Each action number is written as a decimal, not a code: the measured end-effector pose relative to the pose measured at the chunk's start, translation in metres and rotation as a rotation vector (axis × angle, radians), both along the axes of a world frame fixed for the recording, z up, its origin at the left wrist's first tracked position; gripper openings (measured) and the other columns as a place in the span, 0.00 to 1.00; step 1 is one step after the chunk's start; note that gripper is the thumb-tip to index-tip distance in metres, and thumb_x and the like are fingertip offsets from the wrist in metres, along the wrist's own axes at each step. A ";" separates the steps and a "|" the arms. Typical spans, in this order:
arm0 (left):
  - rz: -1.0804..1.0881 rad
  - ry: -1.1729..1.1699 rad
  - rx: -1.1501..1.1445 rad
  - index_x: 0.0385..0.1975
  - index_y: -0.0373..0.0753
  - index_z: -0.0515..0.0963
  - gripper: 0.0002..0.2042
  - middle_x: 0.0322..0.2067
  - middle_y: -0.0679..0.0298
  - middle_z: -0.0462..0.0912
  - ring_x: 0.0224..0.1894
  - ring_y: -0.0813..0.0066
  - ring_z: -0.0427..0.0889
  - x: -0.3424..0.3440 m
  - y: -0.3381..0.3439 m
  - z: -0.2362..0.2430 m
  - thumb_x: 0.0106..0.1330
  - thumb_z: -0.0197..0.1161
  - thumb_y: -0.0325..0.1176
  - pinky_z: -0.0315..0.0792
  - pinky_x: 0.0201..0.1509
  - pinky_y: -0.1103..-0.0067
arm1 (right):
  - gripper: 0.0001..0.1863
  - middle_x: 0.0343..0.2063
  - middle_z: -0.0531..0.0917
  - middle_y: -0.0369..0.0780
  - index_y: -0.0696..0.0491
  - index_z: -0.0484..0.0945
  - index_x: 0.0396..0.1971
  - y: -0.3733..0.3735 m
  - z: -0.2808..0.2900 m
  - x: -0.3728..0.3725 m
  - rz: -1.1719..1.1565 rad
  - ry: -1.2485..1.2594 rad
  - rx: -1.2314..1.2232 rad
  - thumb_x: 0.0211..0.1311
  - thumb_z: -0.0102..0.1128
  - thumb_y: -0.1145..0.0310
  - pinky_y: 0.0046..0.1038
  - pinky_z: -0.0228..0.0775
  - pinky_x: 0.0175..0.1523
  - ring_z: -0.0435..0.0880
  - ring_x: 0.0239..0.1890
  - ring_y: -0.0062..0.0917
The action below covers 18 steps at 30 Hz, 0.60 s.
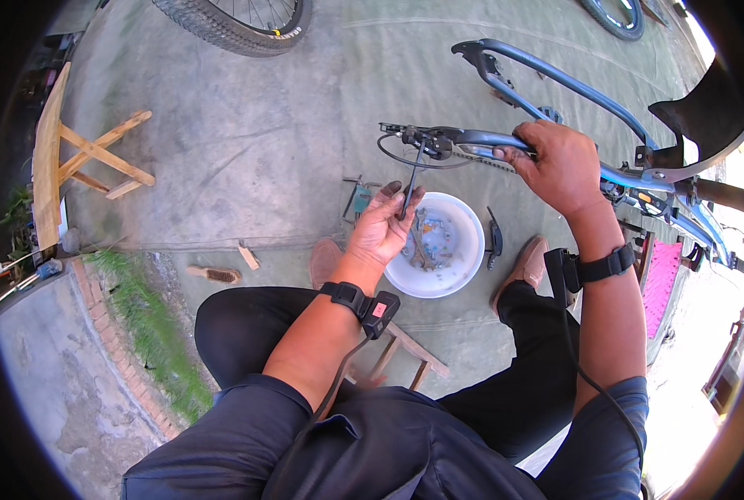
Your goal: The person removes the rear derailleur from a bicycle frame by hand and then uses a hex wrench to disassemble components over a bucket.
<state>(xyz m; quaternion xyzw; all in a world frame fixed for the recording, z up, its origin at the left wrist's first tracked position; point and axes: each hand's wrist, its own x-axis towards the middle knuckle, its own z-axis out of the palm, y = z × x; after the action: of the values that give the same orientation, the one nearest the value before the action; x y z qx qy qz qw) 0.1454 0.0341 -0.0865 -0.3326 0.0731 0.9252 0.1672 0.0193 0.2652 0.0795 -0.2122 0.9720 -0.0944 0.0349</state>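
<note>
While right hand [558,167] grips blue bike frame [484,137], left hand [380,225] pinches thin tool [414,174] near derailleur [439,146].

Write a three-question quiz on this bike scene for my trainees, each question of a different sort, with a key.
1. Which hand grips the blue frame?
2. True or false: the white basin stands between the person's shoes.
3. What does the left hand hold? (a) a brush (b) a slim tool (c) a wheel

Key: 1. the right hand; 2. true; 3. b.
</note>
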 end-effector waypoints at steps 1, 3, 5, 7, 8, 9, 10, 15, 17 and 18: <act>0.021 -0.036 0.031 0.41 0.35 0.74 0.06 0.39 0.55 0.82 0.52 0.59 0.80 0.002 0.003 0.002 0.67 0.55 0.19 0.84 0.39 0.81 | 0.16 0.21 0.79 0.37 0.50 0.79 0.24 0.000 0.000 -0.001 -0.001 -0.006 0.006 0.52 0.67 0.51 0.37 0.70 0.29 0.80 0.27 0.35; -0.012 -0.017 0.128 0.41 0.35 0.77 0.06 0.40 0.58 0.80 0.45 0.67 0.82 0.014 0.005 -0.010 0.68 0.58 0.28 0.82 0.37 0.83 | 0.17 0.21 0.79 0.37 0.49 0.79 0.25 -0.002 0.001 0.000 0.001 -0.014 0.015 0.53 0.66 0.50 0.37 0.70 0.29 0.80 0.27 0.36; -0.043 -0.070 0.330 0.41 0.35 0.76 0.07 0.38 0.60 0.81 0.40 0.70 0.84 0.021 0.007 -0.012 0.69 0.58 0.31 0.81 0.34 0.84 | 0.17 0.22 0.79 0.37 0.49 0.79 0.25 -0.001 0.002 0.000 0.003 -0.013 0.023 0.53 0.66 0.50 0.37 0.70 0.30 0.80 0.28 0.36; -0.094 -0.096 0.348 0.39 0.37 0.77 0.13 0.31 0.64 0.80 0.28 0.77 0.80 0.021 0.009 -0.008 0.70 0.57 0.42 0.73 0.24 0.86 | 0.17 0.22 0.79 0.38 0.50 0.79 0.25 -0.001 0.001 0.000 -0.001 -0.027 0.021 0.53 0.66 0.51 0.37 0.70 0.30 0.80 0.28 0.36; -0.138 -0.053 0.385 0.36 0.38 0.77 0.14 0.28 0.65 0.79 0.27 0.77 0.79 0.022 0.010 -0.001 0.70 0.56 0.44 0.71 0.22 0.86 | 0.16 0.23 0.79 0.38 0.51 0.79 0.26 -0.001 0.002 0.000 -0.006 -0.040 0.017 0.53 0.66 0.52 0.37 0.69 0.31 0.80 0.28 0.37; -0.183 -0.011 0.422 0.34 0.39 0.77 0.15 0.26 0.66 0.79 0.25 0.78 0.78 0.022 0.012 0.004 0.70 0.56 0.46 0.69 0.21 0.86 | 0.15 0.23 0.79 0.39 0.51 0.79 0.27 0.000 0.002 0.000 -0.011 -0.051 0.012 0.53 0.66 0.54 0.37 0.69 0.31 0.79 0.28 0.38; -0.188 0.004 0.419 0.34 0.40 0.77 0.16 0.25 0.66 0.78 0.24 0.78 0.76 0.023 0.014 0.006 0.70 0.55 0.48 0.67 0.20 0.86 | 0.15 0.23 0.79 0.39 0.51 0.79 0.27 0.000 0.002 -0.001 -0.006 -0.048 0.014 0.53 0.66 0.54 0.37 0.69 0.31 0.79 0.28 0.38; -0.172 0.069 0.448 0.32 0.40 0.77 0.19 0.23 0.67 0.77 0.23 0.78 0.74 0.024 0.013 0.002 0.71 0.53 0.51 0.65 0.20 0.85 | 0.15 0.23 0.79 0.39 0.51 0.79 0.27 0.000 0.002 0.000 -0.002 -0.039 0.020 0.54 0.65 0.54 0.38 0.69 0.31 0.79 0.28 0.38; -0.162 0.068 0.418 0.31 0.40 0.77 0.18 0.23 0.66 0.77 0.23 0.78 0.75 0.023 0.011 -0.001 0.71 0.54 0.50 0.65 0.21 0.85 | 0.15 0.23 0.78 0.39 0.51 0.79 0.27 0.000 0.001 0.000 0.005 -0.032 0.022 0.54 0.65 0.54 0.38 0.69 0.31 0.79 0.28 0.38; -0.158 0.067 0.403 0.31 0.41 0.77 0.17 0.23 0.66 0.78 0.23 0.77 0.75 0.023 0.011 -0.002 0.71 0.54 0.49 0.66 0.21 0.85 | 0.15 0.23 0.78 0.39 0.51 0.79 0.27 0.000 0.001 0.000 0.007 -0.029 0.023 0.54 0.65 0.54 0.38 0.69 0.31 0.79 0.28 0.38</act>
<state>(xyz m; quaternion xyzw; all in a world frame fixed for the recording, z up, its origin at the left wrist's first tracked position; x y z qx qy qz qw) 0.1685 0.0446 -0.0882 -0.2545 -0.0820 0.9157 0.3000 0.0193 0.2650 0.0808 -0.2138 0.9717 -0.0862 0.0518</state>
